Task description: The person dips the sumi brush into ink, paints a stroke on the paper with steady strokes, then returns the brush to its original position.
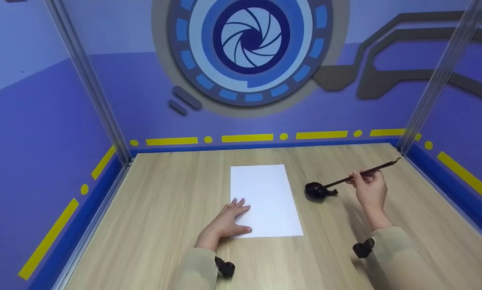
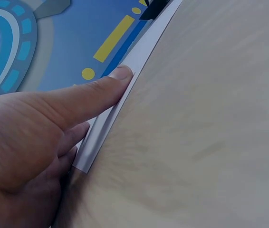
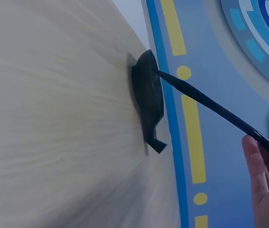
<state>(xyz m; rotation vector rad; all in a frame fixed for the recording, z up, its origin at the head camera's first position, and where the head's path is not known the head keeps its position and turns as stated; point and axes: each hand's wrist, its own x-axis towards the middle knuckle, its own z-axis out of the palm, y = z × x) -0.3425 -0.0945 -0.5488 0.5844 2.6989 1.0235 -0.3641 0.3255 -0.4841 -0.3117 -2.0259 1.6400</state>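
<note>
A white sheet of paper lies on the table. My left hand rests with spread fingers on its near left part, and in the left wrist view the thumb lies along the paper's edge. On the right, my right hand pinches the dark handle of a writing brush, held slanted. Its lower end reaches into a small black gourd-shaped ink dish, right of the paper. The right wrist view shows the brush meeting the dish at its rim; the bristles are hidden inside.
A wooden tabletop carries everything. Blue printed panels with yellow marks stand at the back and both sides, joined by metal corner posts. Small black wrist cameras sit on both sleeves.
</note>
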